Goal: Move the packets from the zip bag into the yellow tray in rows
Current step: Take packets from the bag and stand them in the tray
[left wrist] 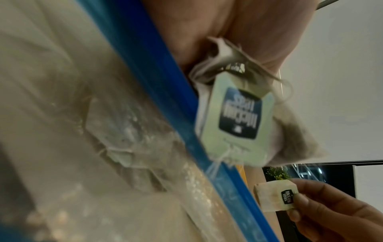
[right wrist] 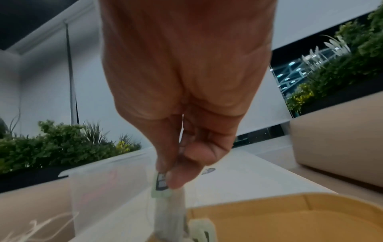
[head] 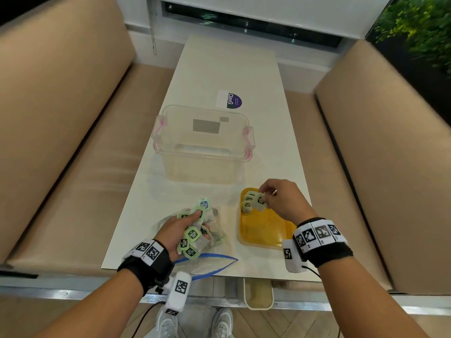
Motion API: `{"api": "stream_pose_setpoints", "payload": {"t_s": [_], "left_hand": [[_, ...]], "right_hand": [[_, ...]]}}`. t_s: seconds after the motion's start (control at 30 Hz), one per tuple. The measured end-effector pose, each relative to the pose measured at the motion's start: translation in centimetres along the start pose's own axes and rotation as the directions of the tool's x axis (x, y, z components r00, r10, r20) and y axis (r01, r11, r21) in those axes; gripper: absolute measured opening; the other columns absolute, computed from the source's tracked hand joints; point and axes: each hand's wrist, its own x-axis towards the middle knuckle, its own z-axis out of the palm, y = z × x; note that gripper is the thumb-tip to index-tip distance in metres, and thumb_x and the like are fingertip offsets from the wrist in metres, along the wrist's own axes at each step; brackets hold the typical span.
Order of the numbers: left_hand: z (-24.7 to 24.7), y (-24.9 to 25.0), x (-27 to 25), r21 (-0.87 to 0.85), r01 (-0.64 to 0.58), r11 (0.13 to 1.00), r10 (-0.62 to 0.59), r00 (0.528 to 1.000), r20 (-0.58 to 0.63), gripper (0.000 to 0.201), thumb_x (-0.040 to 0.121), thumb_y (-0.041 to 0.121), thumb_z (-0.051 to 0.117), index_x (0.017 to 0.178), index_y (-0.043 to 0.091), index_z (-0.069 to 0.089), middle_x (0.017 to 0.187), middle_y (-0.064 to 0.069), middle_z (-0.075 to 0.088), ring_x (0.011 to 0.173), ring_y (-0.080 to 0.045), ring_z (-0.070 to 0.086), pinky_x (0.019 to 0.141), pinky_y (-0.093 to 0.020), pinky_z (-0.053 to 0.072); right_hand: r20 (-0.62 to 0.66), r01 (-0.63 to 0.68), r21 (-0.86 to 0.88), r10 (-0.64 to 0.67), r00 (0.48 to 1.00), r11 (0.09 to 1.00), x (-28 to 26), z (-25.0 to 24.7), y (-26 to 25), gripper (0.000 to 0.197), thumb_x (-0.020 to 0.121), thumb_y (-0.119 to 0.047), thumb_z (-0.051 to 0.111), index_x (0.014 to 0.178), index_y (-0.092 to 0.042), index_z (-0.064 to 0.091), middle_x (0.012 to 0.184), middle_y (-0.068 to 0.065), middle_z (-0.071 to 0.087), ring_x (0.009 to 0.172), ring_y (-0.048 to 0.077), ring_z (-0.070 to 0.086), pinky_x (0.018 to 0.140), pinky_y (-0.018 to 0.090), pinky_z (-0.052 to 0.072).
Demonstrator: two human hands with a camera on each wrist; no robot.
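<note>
The clear zip bag [head: 207,264] with a blue seal lies at the table's near edge, its seal [left wrist: 149,91] close to the left wrist camera. My left hand [head: 185,228] grips a bunch of pale green tea packets [head: 191,234] above the bag; one packet [left wrist: 238,117] hangs from the fingers. The yellow tray [head: 266,230] sits to the right, with a few packets [head: 247,201] in its far left corner. My right hand [head: 271,196] pinches one packet [head: 260,202] by its tag over that corner; the same packet [right wrist: 165,196] hangs below thumb and finger.
A clear plastic box [head: 202,142] with pink clips stands mid-table behind the bag and tray. A sticker [head: 229,100] lies farther back. Tan sofas [head: 61,118] flank the white table [head: 219,64] on both sides. A small white bin [head: 258,293] stands under the near edge.
</note>
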Motion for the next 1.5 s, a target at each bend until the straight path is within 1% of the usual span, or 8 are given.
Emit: {"api": "stream_pose_setpoints", "payload": {"t_s": [0.23,0.4,0.47,0.67,0.8,1.03,1.33,1.5], "left_hand": [[-0.1,0.1,-0.3,0.009,-0.01,1.0,0.01,1.0,-0.016,0.03,0.094,0.017,0.065,0.115,-0.005,0.064,0.088,-0.026,0.063,0.062,-0.032,0.062,0.058,-0.04,0.058],[0.2,0.2,-0.5,0.015,-0.016,1.0,0.016,1.0,-0.007,0.027,0.096,0.016,0.063,0.112,-0.005,0.065,0.087,-0.026,0.063,0.06,-0.032,0.063,0.056,-0.039,0.058],[0.3,0.3,-0.6,0.013,-0.016,1.0,0.016,1.0,-0.006,0.024,0.096,0.016,0.063,0.11,-0.004,0.066,0.086,-0.025,0.064,0.059,-0.032,0.064,0.055,-0.038,0.058],[0.0,0.2,-0.5,0.022,-0.007,1.0,0.007,1.0,-0.01,0.027,0.094,0.018,0.065,0.112,-0.002,0.065,0.087,-0.026,0.063,0.061,-0.032,0.064,0.056,-0.038,0.057],[-0.2,0.2,-0.4,0.043,-0.012,0.999,0.013,1.0,-0.015,0.029,0.094,0.019,0.066,0.113,-0.002,0.066,0.088,-0.026,0.064,0.061,-0.032,0.066,0.055,-0.038,0.057],[-0.5,0.1,-0.1,0.059,-0.009,0.998,0.01,1.0,-0.006,0.026,0.093,0.02,0.067,0.109,0.0,0.069,0.088,-0.026,0.066,0.062,-0.033,0.067,0.056,-0.038,0.057],[-0.9,-0.1,0.3,0.073,-0.012,0.997,0.012,1.0,0.002,0.028,0.092,0.022,0.068,0.111,0.001,0.07,0.09,-0.026,0.067,0.066,-0.034,0.068,0.06,-0.038,0.056],[-1.1,-0.5,0.6,0.091,-0.016,0.996,0.013,0.999,0.033,0.029,0.084,0.023,0.073,0.104,0.002,0.073,0.088,-0.025,0.068,0.067,-0.034,0.068,0.063,-0.038,0.056]], "right_hand": [[0.062,-0.037,-0.093,0.043,0.997,0.995,0.1,1.8,0.9,0.025,0.085,-0.003,0.061,0.078,-0.027,0.065,0.082,-0.003,0.066,0.078,0.017,0.066,0.059,0.021,0.046],[0.129,-0.049,-0.119,0.065,0.99,0.992,0.2,3.6,0.6,0.022,0.084,-0.003,0.059,0.086,-0.022,0.068,0.089,-0.002,0.067,0.079,0.018,0.067,0.074,0.036,0.058],[0.138,-0.043,-0.124,0.06,0.989,0.991,0.4,4.2,0.5,0.021,0.084,-0.003,0.059,0.091,-0.019,0.071,0.093,0.0,0.068,0.082,0.019,0.066,0.076,0.035,0.057],[0.111,-0.025,-0.187,0.047,0.993,0.982,0.9,5.1,0.0,0.023,0.088,-0.006,0.055,0.099,-0.016,0.073,0.104,0.0,0.068,0.084,0.015,0.056,0.067,0.023,0.04],[0.078,-0.018,-0.228,0.037,0.996,0.973,0.9,5.2,-0.3,0.025,0.088,-0.006,0.051,0.1,-0.015,0.072,0.104,0.001,0.066,0.09,0.019,0.059,0.063,0.023,0.039],[0.048,-0.029,-0.175,0.038,0.998,0.984,1.0,5.8,-0.1,0.018,0.085,-0.003,0.055,0.093,-0.012,0.067,0.094,0.003,0.064,0.08,0.018,0.056,0.052,0.017,0.032],[-0.062,-0.038,-0.132,0.03,0.998,0.991,0.9,5.5,-0.3,0.016,0.085,-0.002,0.056,0.094,-0.015,0.055,0.102,0.007,0.055,0.084,0.021,0.054,0.06,0.023,0.039],[-0.144,0.176,-0.027,-0.178,0.974,0.984,0.2,5.4,-3.5,0.015,0.089,-0.015,0.063,0.104,-0.014,0.065,0.102,0.002,0.056,0.083,0.02,0.058,0.076,0.033,0.049]]}}
